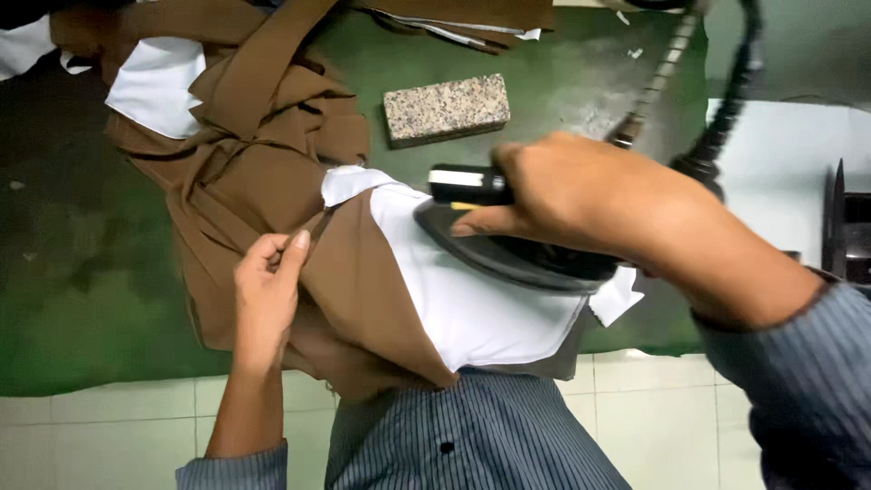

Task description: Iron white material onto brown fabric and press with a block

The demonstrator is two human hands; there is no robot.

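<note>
My right hand [581, 195] is closed around the handle of a dark steam iron [508, 254]. The iron's sole rests on a white lining piece [463, 304] laid over brown fabric [363, 290] on the green pressing surface [91, 299]. My left hand [268, 295] pinches a fold of that brown fabric just left of the iron, with thumb and forefinger together. The iron's dark hose [726, 100] runs up and away to the upper right.
A speckled granite block [446, 107] sits on the green surface behind the iron. More brown and white cut pieces [227, 91] pile up at the upper left. A white panel [789, 172] lies at the right, tiled floor [653, 408] below.
</note>
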